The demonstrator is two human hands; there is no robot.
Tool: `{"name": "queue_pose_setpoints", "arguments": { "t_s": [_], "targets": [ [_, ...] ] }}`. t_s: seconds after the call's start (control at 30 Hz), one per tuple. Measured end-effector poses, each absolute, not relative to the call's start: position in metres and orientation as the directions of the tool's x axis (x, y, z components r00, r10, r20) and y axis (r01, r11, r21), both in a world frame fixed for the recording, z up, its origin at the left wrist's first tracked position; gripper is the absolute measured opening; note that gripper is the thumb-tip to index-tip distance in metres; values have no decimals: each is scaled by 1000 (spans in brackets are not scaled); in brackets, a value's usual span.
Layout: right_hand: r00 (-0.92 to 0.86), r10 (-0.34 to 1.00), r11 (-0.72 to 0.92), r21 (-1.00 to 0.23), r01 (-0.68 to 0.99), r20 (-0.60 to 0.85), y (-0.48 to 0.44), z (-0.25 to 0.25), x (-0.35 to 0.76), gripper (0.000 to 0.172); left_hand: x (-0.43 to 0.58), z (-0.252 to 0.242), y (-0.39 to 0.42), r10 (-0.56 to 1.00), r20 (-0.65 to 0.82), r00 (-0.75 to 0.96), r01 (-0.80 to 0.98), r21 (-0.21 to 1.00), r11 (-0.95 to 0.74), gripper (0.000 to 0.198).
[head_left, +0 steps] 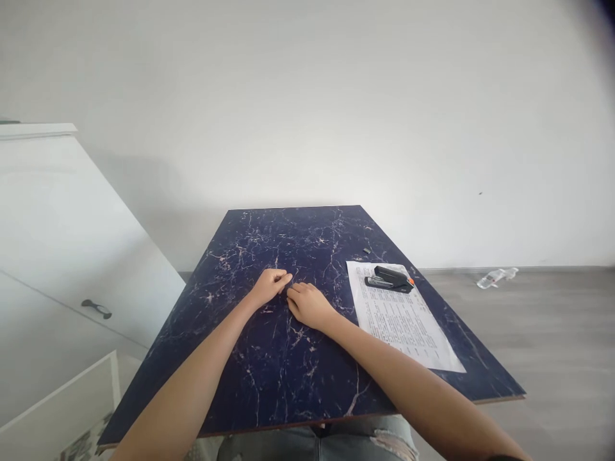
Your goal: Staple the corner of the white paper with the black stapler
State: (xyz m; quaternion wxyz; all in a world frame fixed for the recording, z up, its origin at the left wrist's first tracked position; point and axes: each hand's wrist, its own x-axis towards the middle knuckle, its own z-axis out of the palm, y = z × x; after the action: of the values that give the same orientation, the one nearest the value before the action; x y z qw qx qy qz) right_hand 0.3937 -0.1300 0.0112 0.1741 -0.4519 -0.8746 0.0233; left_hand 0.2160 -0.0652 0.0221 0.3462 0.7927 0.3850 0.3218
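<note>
My left hand is over the middle of a dark blue marbled table, its fingers curled and the thumb against the index finger. Close to its right, my right hand rests on the tabletop with bent fingers turned down. Whatever either hand holds, if anything, is hidden. To the right lies a sheet of printed paper. A black stapler with an orange spot at its end sits across the upper part of the sheet, apart from both hands.
Beyond the paper, a small dark piece lies near the table's right edge. A white cabinet with a dark handle stands at the left. Clear crumpled plastic is on the floor by the wall.
</note>
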Motion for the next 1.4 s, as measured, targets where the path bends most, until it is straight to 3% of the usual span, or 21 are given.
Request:
{"name": "queue_pose_setpoints", "arguments": {
  "t_s": [0.6,0.83,1.0,1.07,1.13,1.2,1.27,1.4],
  "targets": [
    [-558,773,634,-359,685,300,-127,17,411,8,216,21,-64,816,212,538,399,789,-468,55],
    [-476,780,624,-441,646,407,-125,46,438,23,217,22,-66,825,209,524,414,785,-462,55],
    [-275,878,448,-470,760,392,-115,87,542,28,220,20,-70,813,279,512,429,737,-523,54],
    [-168,938,304,-483,821,304,-115,92,592,41,222,24,-74,798,297,524,420,725,-546,54],
    [-92,985,152,-480,864,147,-117,89,635,66,227,30,-82,773,309,554,406,711,-574,52],
    [-72,997,47,-471,881,-36,-120,80,663,79,238,36,-97,723,333,605,385,673,-632,51],
    [-113,982,25,-483,875,-153,-121,71,677,73,256,39,-122,618,378,689,328,599,-731,48],
    [-157,975,64,-478,876,-156,-116,60,674,51,310,24,-194,134,438,889,-64,410,-910,36]
  ]
}}
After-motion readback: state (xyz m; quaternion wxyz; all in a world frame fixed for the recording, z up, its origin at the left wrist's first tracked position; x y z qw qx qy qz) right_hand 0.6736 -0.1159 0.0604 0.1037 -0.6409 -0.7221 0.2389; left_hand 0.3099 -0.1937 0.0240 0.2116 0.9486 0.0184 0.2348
